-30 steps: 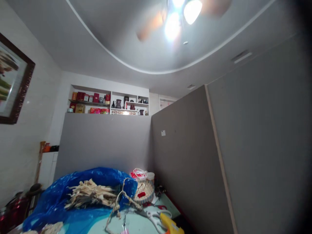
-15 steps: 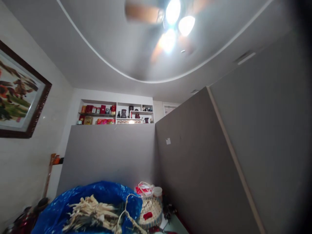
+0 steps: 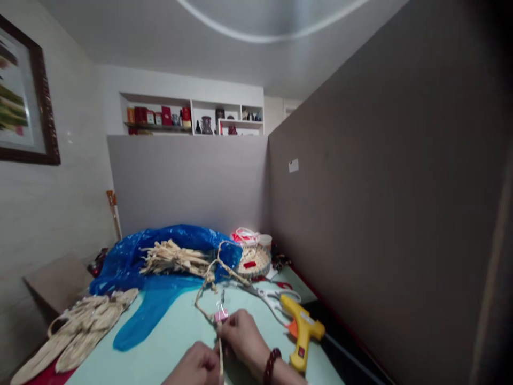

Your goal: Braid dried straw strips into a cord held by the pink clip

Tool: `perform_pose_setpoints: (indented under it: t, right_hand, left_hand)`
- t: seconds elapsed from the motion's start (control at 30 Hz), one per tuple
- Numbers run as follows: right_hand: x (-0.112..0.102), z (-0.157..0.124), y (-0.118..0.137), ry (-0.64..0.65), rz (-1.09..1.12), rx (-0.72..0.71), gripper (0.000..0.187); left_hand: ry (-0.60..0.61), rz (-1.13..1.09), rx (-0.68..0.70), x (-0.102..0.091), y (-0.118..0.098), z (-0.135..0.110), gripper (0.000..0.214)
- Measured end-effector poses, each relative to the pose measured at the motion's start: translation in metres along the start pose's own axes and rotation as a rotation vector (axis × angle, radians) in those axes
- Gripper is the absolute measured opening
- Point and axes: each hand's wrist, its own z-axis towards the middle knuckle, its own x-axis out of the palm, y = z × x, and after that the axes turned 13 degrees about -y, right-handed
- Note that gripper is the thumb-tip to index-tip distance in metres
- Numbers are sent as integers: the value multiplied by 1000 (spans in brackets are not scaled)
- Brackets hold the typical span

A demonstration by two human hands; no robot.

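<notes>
A thin cord of twisted pale plant fibre (image 3: 220,353) runs toward me between my two hands at the front of the table. My right hand (image 3: 242,334), with a dark red bead bracelet on the wrist, pinches the cord just below a pink binder clip (image 3: 220,315). Lower and to the left, my left hand (image 3: 196,363) is closed on the same cord, its fingertips partly hidden. From the clip a longer braided strand (image 3: 200,302) curls up toward a blue plastic bag (image 3: 160,235). A bundle of dry pale husks (image 3: 176,256) lies on that bag.
Right of my hands lie a yellow glue gun (image 3: 302,331) and white-handled scissors (image 3: 274,299). Woven straw soles (image 3: 88,331) rest at the left. Behind stand a round woven basket (image 3: 256,262) and a white tub (image 3: 265,240). Grey partitions (image 3: 188,182) enclose the table (image 3: 168,342).
My view has tilted down from the ceiling fan to the table. Both hands, the glue gun, scissors and woven soles have come into view.
</notes>
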Motion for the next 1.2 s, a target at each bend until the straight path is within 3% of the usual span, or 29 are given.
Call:
perform_pose_setpoints:
  t: [0.07,0.23,0.57,0.73,0.93,1.2]
  right_hand:
    - [2,3,-2,-3,34,37,28]
    - [0,6,-8,-24,63,76,20]
    - [-8,0,-7,87,189,49,35]
    - [-9,5,-10,124,213,101,27]
    - [-7,5,-7,101,173,135,17]
    - [-6,2,-8,66,121,71,21]
  left_hand:
    - [14,-3,21,3,6,3,32]
    - [61,-44,35,2,9,3,20]
    - [172,-27,0,-8,0,-1,23]
    - [181,-5,-49,-8,-2,1,24]
    - [201,3,-62,-9,3,1,24]
    - [242,8,-117,-8,10,5,34]
